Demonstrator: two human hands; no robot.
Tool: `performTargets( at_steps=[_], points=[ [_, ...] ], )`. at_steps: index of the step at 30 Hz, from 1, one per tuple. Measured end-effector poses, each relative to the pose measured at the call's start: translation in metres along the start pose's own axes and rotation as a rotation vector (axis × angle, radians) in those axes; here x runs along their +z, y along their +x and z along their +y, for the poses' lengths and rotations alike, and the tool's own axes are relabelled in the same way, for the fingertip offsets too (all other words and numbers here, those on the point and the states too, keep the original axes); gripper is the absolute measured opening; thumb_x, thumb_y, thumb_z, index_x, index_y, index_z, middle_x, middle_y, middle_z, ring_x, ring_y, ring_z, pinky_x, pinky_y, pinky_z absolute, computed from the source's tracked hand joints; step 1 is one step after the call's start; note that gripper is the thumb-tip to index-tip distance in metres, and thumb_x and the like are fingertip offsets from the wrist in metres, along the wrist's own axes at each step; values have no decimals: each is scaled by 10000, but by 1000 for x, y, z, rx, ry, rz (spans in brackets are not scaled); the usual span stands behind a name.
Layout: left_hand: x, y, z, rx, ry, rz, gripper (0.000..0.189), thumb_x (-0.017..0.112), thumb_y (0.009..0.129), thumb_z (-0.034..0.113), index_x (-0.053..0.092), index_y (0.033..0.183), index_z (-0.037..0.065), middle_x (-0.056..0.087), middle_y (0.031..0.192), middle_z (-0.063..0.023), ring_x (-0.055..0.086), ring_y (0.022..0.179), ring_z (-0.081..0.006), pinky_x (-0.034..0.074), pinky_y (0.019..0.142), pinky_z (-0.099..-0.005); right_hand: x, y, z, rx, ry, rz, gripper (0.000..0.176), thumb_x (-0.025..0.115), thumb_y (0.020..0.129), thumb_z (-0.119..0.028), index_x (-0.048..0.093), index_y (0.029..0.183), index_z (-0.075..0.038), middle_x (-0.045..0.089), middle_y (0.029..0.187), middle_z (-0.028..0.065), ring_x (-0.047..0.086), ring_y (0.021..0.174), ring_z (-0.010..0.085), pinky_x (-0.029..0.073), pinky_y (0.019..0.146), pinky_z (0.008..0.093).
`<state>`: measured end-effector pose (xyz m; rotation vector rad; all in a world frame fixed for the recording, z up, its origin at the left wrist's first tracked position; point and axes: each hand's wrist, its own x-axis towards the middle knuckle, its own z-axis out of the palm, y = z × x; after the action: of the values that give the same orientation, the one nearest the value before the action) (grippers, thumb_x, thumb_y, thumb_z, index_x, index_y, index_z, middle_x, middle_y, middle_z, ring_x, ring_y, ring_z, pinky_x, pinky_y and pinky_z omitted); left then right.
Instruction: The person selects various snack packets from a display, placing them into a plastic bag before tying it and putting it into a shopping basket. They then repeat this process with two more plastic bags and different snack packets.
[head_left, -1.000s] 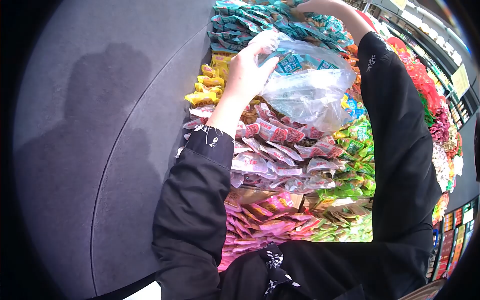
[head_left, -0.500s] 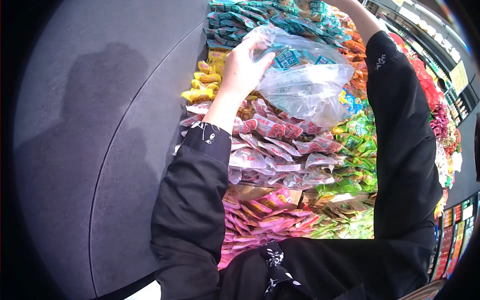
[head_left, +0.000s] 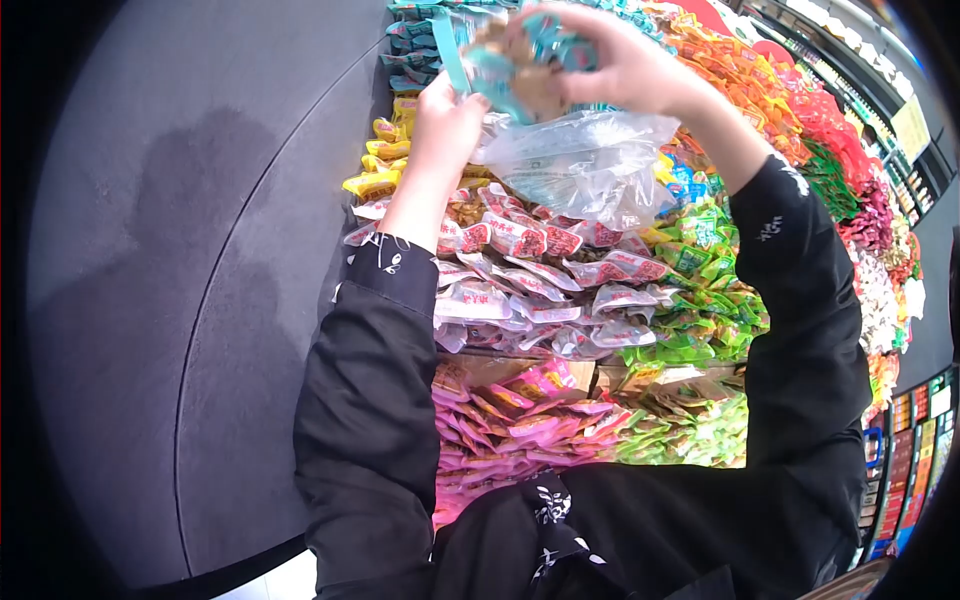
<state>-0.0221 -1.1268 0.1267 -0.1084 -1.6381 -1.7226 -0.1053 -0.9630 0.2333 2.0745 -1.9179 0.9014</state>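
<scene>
My left hand (head_left: 440, 125) is closed on the rim of a clear plastic bag (head_left: 590, 165), at the bag's left side. The bag hangs crumpled over white-and-red snack packets (head_left: 520, 237). My right hand (head_left: 640, 70) grips teal snack packets (head_left: 562, 45) with brown contents showing through, right at the bag's mouth. Motion blurs these packets, and their lower part overlaps the bag. Behind both hands lie more teal packets (head_left: 412, 45) of the same look. Yellow packets (head_left: 385, 150) are close to my left wrist.
Orange packets (head_left: 735, 70) fill the far right, with green packets (head_left: 705, 250) nearer. Pink packets (head_left: 510, 425) lie close to my body beside a cardboard divider (head_left: 480, 370). Left is a dark grey surface (head_left: 120, 330). Store shelves (head_left: 905, 440) stand along the right edge.
My right hand has come from the top edge down and left to the bag's mouth, bringing teal packets. My left hand has shifted slightly left, still on the bag.
</scene>
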Motion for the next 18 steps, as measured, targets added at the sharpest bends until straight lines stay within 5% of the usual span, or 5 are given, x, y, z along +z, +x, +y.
performTargets(
  at_steps=[4, 8, 11, 12, 18],
  points=[
    [4, 2, 13, -1, -354, -82, 464, 422, 752, -75, 551, 1192, -1, 636, 1040, -51, 601, 874, -112, 477, 785, -224, -12, -13, -17, 329, 80, -202, 527, 612, 787, -153, 499, 1296, -80, 497, 1272, 85, 444, 1194, 174, 340, 1025, 308],
    [-9, 8, 33, -82, -138, -33, 392, 429, 768, -46, 585, 1122, 11, 588, 853, 17, 471, 667, -19, 393, 562, -186, -21, -20, 0, 267, 226, -472, 524, 633, 796, -143, 502, 1298, -74, 512, 1272, 97, 451, 1205, 196, 347, 1022, 312],
    [11, 2, 71, 42, -90, -88, 301, 452, 798, -21, 600, 1057, 21, 529, 762, 42, 420, 611, -21, 362, 523, -197, -13, -34, -9, -8, -165, -402, 479, 625, 839, -185, 510, 1287, -63, 526, 1262, 105, 461, 1201, 213, 344, 1027, 319],
    [12, 3, 75, 20, -28, -91, 370, 428, 806, -39, 531, 1160, -8, 586, 921, -48, 445, 532, -28, 373, 451, -185, -19, -33, -9, -92, -90, -426, 465, 600, 879, -239, 500, 1293, -54, 546, 1239, 120, 461, 1199, 232, 351, 1023, 332],
    [24, -22, 76, -95, -185, -107, 201, 527, 893, 162, 580, 1069, 80, 564, 721, 20, 484, 507, -46, 392, 418, -190, -39, -92, -40, 282, -203, 285, 632, 715, 783, -259, 436, 1295, -14, 535, 1212, 183, 502, 1151, 247, 396, 969, 341]
  ],
)
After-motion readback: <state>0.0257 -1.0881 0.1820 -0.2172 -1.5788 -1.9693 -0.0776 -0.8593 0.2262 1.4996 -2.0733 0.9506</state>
